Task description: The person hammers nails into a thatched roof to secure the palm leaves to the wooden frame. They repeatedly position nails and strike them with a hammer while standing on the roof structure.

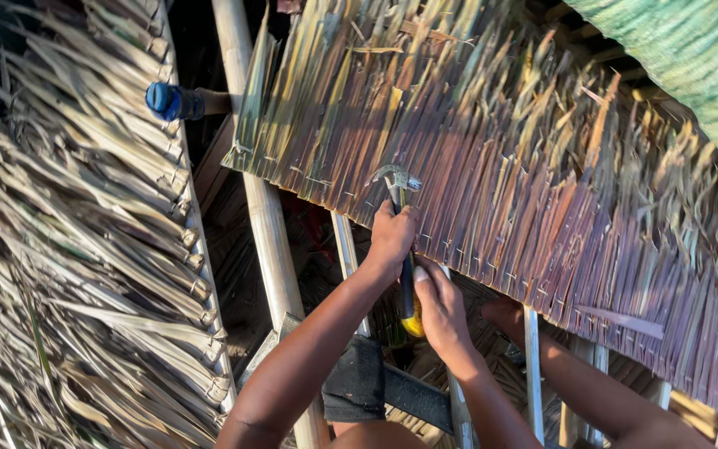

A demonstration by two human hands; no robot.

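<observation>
Both hands are clamped on one hammer (397, 180). The left hand (392, 237) is closed round the handle just below the steel head, and the right hand (440, 309) grips lower down, near the yellow end. The head sits against the near edge of the thatch panel (525, 166), a sheet of stitched palm leaves lying across the frame, right of the bamboo pole (264, 224). By the look of it, this is the fixing step at that edge (no nail can be made out under the head). Any blow here calls for a short, controlled swing that keeps the fingers clear. A third limb (504, 318) lies just right of the hands; whose it is I cannot tell. Older dry thatch (68, 249) fills the left.
</observation>
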